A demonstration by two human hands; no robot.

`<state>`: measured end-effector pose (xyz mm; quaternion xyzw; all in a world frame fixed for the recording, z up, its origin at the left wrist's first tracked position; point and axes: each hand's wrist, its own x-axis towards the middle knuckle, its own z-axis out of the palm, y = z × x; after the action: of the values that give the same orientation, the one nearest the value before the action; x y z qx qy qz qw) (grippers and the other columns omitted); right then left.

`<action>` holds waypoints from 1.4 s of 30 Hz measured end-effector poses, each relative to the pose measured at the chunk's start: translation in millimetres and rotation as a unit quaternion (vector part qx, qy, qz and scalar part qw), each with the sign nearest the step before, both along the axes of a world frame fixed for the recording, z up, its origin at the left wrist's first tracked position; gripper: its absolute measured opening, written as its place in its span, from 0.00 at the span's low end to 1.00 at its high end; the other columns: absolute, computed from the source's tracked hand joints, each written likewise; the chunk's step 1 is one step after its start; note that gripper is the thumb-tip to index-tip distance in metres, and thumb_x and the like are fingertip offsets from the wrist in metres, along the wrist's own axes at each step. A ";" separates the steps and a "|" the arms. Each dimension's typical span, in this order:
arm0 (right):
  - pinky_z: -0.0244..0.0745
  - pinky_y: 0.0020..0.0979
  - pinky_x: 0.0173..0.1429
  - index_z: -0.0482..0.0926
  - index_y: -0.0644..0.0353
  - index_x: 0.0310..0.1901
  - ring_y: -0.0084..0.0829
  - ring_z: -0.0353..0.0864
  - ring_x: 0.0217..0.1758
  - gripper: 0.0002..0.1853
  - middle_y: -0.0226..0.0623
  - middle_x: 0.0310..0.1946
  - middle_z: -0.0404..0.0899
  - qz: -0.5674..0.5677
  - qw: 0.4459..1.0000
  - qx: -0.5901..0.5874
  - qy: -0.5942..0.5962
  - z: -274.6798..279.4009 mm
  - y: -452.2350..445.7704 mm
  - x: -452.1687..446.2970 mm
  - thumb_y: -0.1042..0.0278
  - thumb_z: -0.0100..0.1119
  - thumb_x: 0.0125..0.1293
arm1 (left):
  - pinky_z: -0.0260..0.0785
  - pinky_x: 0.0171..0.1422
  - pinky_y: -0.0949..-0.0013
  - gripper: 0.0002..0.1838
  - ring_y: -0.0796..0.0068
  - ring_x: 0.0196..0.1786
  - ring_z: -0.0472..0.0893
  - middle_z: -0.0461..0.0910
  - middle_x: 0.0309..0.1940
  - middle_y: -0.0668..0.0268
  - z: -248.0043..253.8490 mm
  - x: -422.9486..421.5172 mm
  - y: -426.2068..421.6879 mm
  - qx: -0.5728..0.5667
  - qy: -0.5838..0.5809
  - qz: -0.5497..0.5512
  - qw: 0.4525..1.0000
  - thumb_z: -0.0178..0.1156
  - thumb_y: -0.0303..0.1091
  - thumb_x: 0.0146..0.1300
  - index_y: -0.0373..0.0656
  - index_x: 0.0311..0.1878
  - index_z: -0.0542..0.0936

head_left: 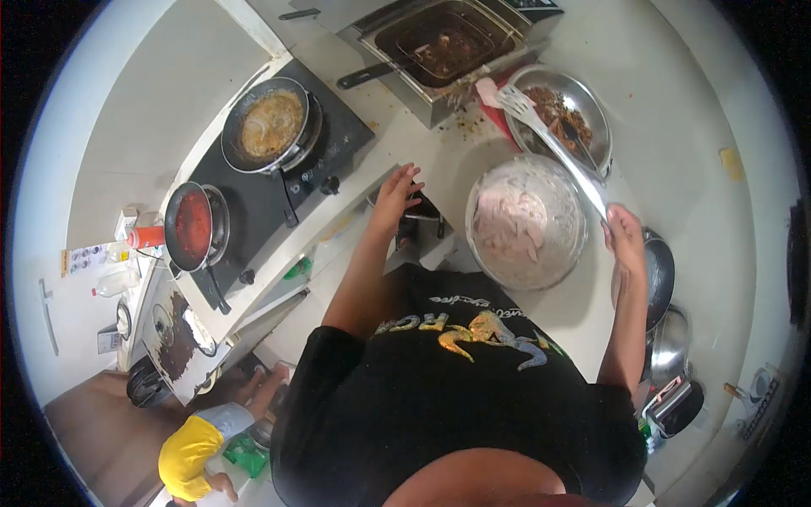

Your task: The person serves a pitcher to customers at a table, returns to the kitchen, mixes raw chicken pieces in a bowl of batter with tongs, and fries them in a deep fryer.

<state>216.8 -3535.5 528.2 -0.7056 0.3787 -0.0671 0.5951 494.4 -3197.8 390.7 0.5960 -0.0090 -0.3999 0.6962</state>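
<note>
My right hand (623, 230) is closed around the handle end of long silver tongs (574, 167). The slotted tip of the tongs reaches over the rim of a metal bowl (605, 127), with a pale pink piece (487, 91) right at its end. Below the tongs stands a large round bowl (581, 232) holding pale, coated pieces that look like raw meat (511, 215). My left hand (399, 193) is raised near the counter edge, its fingers apart and holding nothing.
A deep fryer (431, 108) with dark contents stands at the back. On the black stove (253, 198) are a pan of brownish liquid (270, 125) and a pan of red sauce (194, 224). Pans (659, 279) lie at right. A person in a yellow shirt (186, 456) is at lower left.
</note>
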 end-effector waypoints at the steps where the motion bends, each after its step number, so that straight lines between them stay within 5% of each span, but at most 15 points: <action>1: 0.49 0.16 0.19 0.78 0.59 0.43 0.09 0.58 0.17 0.13 0.20 0.20 0.66 0.005 1.000 -0.025 0.006 -0.8 -7.2 25.6 0.57 0.54 0.72 | 0.67 0.59 0.63 0.33 0.65 0.62 0.74 0.71 0.64 0.61 -2.3 5.7 1.3 -0.004 0.002 0.000 1.000 0.53 0.53 0.69 0.42 0.69 0.64; 5: 0.56 0.20 0.27 0.81 0.62 0.41 0.14 0.61 0.22 0.15 0.20 0.20 0.66 0.103 0.976 -0.188 -0.023 -13.5 -31.0 144.1 0.56 0.57 0.71 | 0.67 0.59 0.61 0.32 0.64 0.62 0.74 0.71 0.65 0.61 -12.6 22.6 6.1 -0.009 0.014 0.005 1.000 0.52 0.53 0.70 0.41 0.69 0.64; 10: 0.71 0.34 0.37 0.82 0.64 0.43 0.31 0.76 0.28 0.18 0.42 0.25 0.79 0.240 0.912 -0.332 -0.018 -49.4 -48.5 262.7 0.54 0.58 0.69 | 0.68 0.59 0.60 0.29 0.63 0.62 0.74 0.71 0.65 0.60 -20.8 34.7 8.8 0.007 0.030 -0.004 1.000 0.50 0.50 0.72 0.42 0.68 0.65; 15: 0.75 0.45 0.47 0.82 0.62 0.46 0.54 0.81 0.42 0.21 0.57 0.34 0.81 0.224 0.854 -0.457 0.113 -20.9 -42.6 289.5 0.51 0.58 0.66 | 0.68 0.60 0.60 0.27 0.63 0.62 0.74 0.71 0.64 0.61 -16.8 41.7 11.7 0.006 0.030 -0.009 0.999 0.49 0.48 0.73 0.43 0.68 0.65; 18: 0.74 0.46 0.44 0.82 0.62 0.46 0.53 0.82 0.38 0.21 0.56 0.33 0.81 0.201 0.795 -0.559 0.124 19.7 -35.1 270.4 0.50 0.58 0.66 | 0.68 0.60 0.60 0.27 0.64 0.62 0.74 0.72 0.64 0.61 -14.3 42.4 10.6 0.012 0.030 -0.011 0.999 0.48 0.48 0.73 0.42 0.68 0.65; 22: 0.75 0.43 0.40 0.81 0.66 0.45 0.53 0.82 0.34 0.18 0.55 0.31 0.81 0.155 0.811 -0.553 0.114 67.2 -20.4 212.5 0.56 0.59 0.67 | 0.68 0.59 0.61 0.27 0.65 0.60 0.75 0.72 0.63 0.61 -19.6 35.0 4.1 0.010 0.025 -0.027 0.999 0.50 0.49 0.72 0.41 0.67 0.66; 28: 0.71 0.30 0.44 0.78 0.70 0.41 0.29 0.76 0.33 0.13 0.43 0.26 0.77 0.118 0.913 -0.386 0.062 104.1 -4.1 76.1 0.64 0.59 0.67 | 0.69 0.57 0.66 0.27 0.68 0.59 0.76 0.74 0.61 0.63 -18.3 8.3 -18.0 0.017 0.001 -0.092 0.996 0.51 0.49 0.72 0.41 0.66 0.68; 31: 0.68 0.25 0.45 0.77 0.70 0.39 0.23 0.67 0.34 0.13 0.36 0.27 0.72 0.115 0.934 -0.300 0.157 128.8 16.9 17.2 0.65 0.60 0.67 | 0.69 0.57 0.66 0.26 0.68 0.58 0.76 0.74 0.60 0.64 -6.9 -14.0 -30.6 0.022 -0.020 -0.151 0.988 0.51 0.48 0.72 0.41 0.66 0.69; 35: 0.70 0.31 0.37 0.79 0.70 0.42 0.27 0.73 0.31 0.14 0.46 0.27 0.76 0.151 0.916 -0.340 0.148 103.2 25.5 -53.9 0.64 0.61 0.65 | 0.69 0.57 0.65 0.26 0.69 0.59 0.75 0.74 0.60 0.64 -4.8 -49.6 -40.5 0.031 -0.042 -0.195 0.979 0.50 0.47 0.72 0.42 0.66 0.68; 36: 0.73 0.36 0.38 0.80 0.67 0.43 0.38 0.80 0.32 0.15 0.51 0.32 0.79 0.169 0.887 -0.364 0.229 96.5 28.3 -61.1 0.62 0.62 0.63 | 0.69 0.57 0.64 0.26 0.69 0.59 0.75 0.74 0.60 0.64 -4.5 -58.0 -42.3 0.027 -0.048 -0.184 0.981 0.50 0.46 0.72 0.42 0.67 0.68; 42: 0.74 0.46 0.40 0.80 0.60 0.46 0.51 0.80 0.38 0.16 0.47 0.39 0.81 0.210 0.816 -0.473 0.257 33.3 67.2 -78.1 0.59 0.62 0.61 | 0.69 0.58 0.62 0.27 0.69 0.60 0.74 0.73 0.61 0.64 0.1 -94.4 -41.4 -0.001 -0.038 -0.129 0.991 0.51 0.44 0.72 0.45 0.70 0.64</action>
<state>138.6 -3468.3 561.5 -0.9542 0.2821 0.0721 0.0683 400.0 -3239.2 390.8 0.6039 -0.1131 -0.4630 0.6389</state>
